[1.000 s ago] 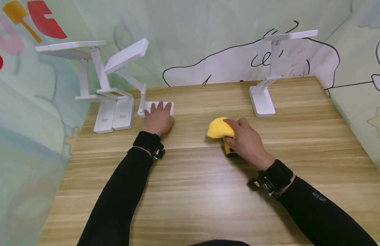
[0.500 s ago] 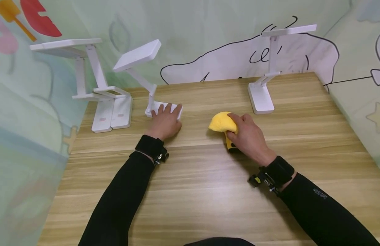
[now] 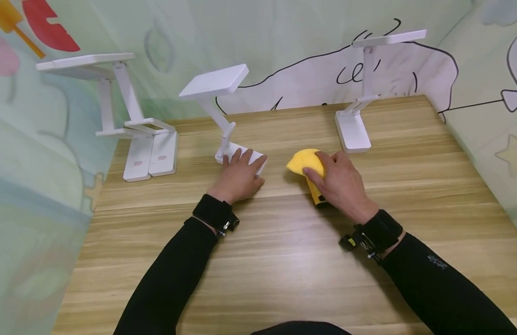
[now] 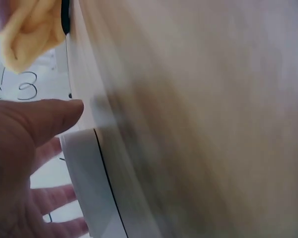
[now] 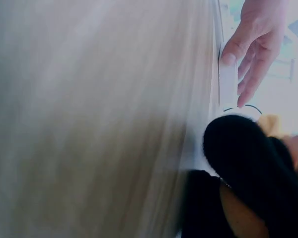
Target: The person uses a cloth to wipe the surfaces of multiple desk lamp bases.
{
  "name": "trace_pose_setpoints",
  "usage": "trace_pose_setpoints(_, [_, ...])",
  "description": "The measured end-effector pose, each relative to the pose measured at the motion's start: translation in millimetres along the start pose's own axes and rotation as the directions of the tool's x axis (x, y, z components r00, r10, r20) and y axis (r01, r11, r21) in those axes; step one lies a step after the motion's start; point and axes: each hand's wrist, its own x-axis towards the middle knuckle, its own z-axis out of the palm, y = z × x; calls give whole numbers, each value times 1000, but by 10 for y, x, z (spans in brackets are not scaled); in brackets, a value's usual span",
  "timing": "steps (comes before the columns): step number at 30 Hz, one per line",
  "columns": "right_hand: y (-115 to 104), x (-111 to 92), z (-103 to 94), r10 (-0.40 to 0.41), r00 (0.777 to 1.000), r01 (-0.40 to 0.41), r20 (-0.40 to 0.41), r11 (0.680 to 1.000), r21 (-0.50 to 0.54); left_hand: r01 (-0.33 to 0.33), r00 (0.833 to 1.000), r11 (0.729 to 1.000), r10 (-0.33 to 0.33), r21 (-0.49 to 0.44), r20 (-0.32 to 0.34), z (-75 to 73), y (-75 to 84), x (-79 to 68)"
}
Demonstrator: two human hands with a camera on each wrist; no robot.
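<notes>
In the head view we see the left hand [image 3: 238, 177] left of centre in the frame, its fingers spread and laid flat, clasping nothing, over the base [image 3: 231, 149] of a white lamp [image 3: 218, 115]; in the left wrist view we find its thumb near one corner of that base, though we cannot tell whether it touches. The lamp stands upright on the bench [image 3: 275, 242], its flat head tilted above the hand. Just right of centre, our right hand [image 3: 344, 184] grips a soft yellow cloth [image 3: 306, 161] between thumb and fingers, and below it a yellow strip [image 3: 315, 191] with a black end reaches down. Towards the upper left of the frame we have two more white lamps, a left one [image 3: 106, 104] and a right one [image 3: 130, 93], their bases side by side. A fourth lamp [image 3: 368, 74] stands at the upper right, near the back edge of the bench.
</notes>
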Motion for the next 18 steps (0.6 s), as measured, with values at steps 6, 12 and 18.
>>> trace_pose_setpoints(6, [46,-10,-38,-3,999,1,-40,999,-45,-163,986,986,164,-30,10,5,117,-69])
trace_pose_setpoints(12, [80,3,-58,-83,996,78,-37,988,-136,-341,940,939,342,-36,-2,38,220,-79])
trace_pose_setpoints(18, [74,12,-94,-56,991,67,123,994,-86,-435,896,894,441,-111,44,45,309,-108])
